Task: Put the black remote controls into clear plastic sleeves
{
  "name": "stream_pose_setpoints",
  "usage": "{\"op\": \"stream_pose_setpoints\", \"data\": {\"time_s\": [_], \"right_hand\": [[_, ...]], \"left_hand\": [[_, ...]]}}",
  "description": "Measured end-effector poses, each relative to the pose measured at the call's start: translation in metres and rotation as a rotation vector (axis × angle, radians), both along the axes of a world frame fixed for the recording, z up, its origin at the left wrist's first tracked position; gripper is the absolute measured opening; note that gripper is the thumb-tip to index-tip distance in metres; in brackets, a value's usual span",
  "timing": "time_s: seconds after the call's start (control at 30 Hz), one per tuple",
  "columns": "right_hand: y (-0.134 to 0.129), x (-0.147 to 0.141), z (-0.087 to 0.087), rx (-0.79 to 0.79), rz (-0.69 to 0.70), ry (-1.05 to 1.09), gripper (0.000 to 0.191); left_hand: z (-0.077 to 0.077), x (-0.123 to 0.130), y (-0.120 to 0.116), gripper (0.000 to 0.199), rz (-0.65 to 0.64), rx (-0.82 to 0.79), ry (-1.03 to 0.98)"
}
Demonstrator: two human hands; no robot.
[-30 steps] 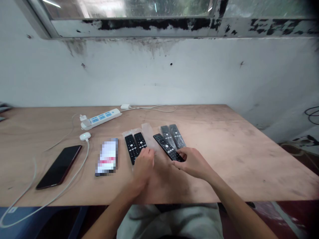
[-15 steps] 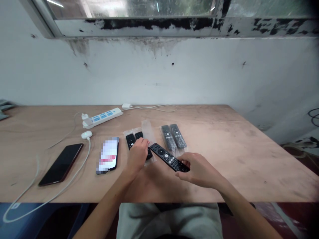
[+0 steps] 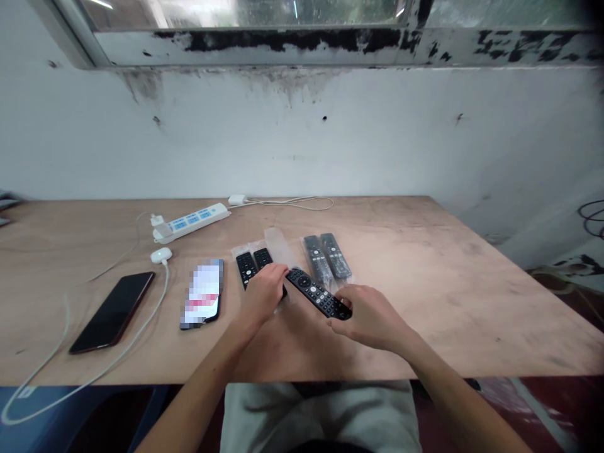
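Note:
A black remote control (image 3: 317, 293) with white and grey buttons slants between my hands, just above the table. My right hand (image 3: 372, 318) is closed round its near end, thumb below and fingers on top. My left hand (image 3: 265, 289) is pinched at the far end, on the edge of a clear plastic bag (image 3: 279, 246); its fingertips are partly hidden. Two bagged black remotes, one of them this remote (image 3: 246, 265), lie partly under my left hand. Beyond the held remote, two more lie wrapped in plastic: a left one (image 3: 318, 258) and a right one (image 3: 336, 255).
On the wooden table (image 3: 425, 251), a lit phone (image 3: 204, 292) and a dark phone (image 3: 113, 311) lie to the left. A white power strip (image 3: 193, 221) stands behind them, with a white charger (image 3: 161, 255) and cable (image 3: 141, 340) trailing over the front edge.
The held remote and my right hand have shifted slightly up and left, bringing the remote's far end closer to my left fingers. The whole view has also shifted a little.

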State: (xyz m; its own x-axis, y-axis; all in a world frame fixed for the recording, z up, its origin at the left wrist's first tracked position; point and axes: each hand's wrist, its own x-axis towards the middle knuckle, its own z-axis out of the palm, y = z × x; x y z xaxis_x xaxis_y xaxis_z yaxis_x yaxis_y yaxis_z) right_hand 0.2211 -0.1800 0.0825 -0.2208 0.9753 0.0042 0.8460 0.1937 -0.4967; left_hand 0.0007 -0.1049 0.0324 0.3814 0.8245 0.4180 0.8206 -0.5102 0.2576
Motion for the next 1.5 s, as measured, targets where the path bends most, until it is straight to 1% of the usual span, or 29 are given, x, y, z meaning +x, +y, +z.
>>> {"op": "stream_pose_setpoints", "data": {"time_s": [0.13, 0.27, 0.33, 0.4, 0.53, 0.63, 0.77, 0.87, 0.93, 1.07, 1.17, 1.27, 1.37, 1.5], "right_hand": [[0.006, -0.011, -0.004, 0.01, -0.032, -0.054, 0.016], [0.017, -0.024, -0.013, 0.031, -0.124, -0.113, 0.017], [0.021, -0.028, -0.016, 0.048, -0.169, -0.117, 0.022], [0.022, -0.028, -0.017, 0.049, -0.17, -0.091, 0.027], [0.018, -0.018, -0.011, 0.022, -0.053, 0.02, 0.033], [0.014, -0.006, -0.008, 0.015, 0.024, 0.141, 0.033], [0.012, 0.005, -0.015, 0.056, 0.151, 0.248, 0.057], [0.014, 0.004, -0.022, 0.094, 0.198, 0.251, 0.065], [0.015, 0.0, -0.025, 0.125, 0.184, 0.237, 0.07], [0.02, -0.01, -0.033, 0.195, 0.104, 0.169, 0.074], [0.025, -0.016, -0.042, 0.271, 0.073, 0.079, 0.074], [0.03, -0.021, -0.048, 0.342, 0.046, -0.021, 0.071], [0.035, -0.028, -0.049, 0.369, 0.044, -0.121, 0.072], [0.042, -0.041, -0.044, 0.358, 0.015, -0.221, 0.076]], "left_hand": [[-0.004, 0.01, -0.004, 0.022, -0.1, -0.044, -0.052], [-0.005, 0.026, -0.017, 0.021, -0.224, -0.095, -0.101], [-0.005, 0.03, -0.022, 0.02, -0.246, -0.104, -0.152], [-0.004, 0.032, -0.026, 0.019, -0.236, -0.104, -0.222], [-0.003, 0.028, -0.028, 0.017, -0.19, -0.113, -0.332], [-0.002, 0.023, -0.027, 0.018, -0.178, -0.119, -0.345], [-0.002, 0.019, -0.025, 0.018, -0.205, -0.102, -0.334], [-0.001, 0.018, -0.025, 0.018, -0.222, -0.091, -0.326], [-0.001, 0.019, -0.028, 0.017, -0.228, -0.111, -0.33], [-0.002, 0.021, -0.034, 0.017, -0.27, -0.14, -0.34], [-0.003, 0.022, -0.039, 0.016, -0.29, -0.148, -0.32], [-0.005, 0.023, -0.043, 0.017, -0.28, -0.156, -0.322], [-0.007, 0.023, -0.047, 0.016, -0.269, -0.141, -0.344], [-0.01, 0.024, -0.05, 0.016, -0.249, -0.117, -0.404]]}}
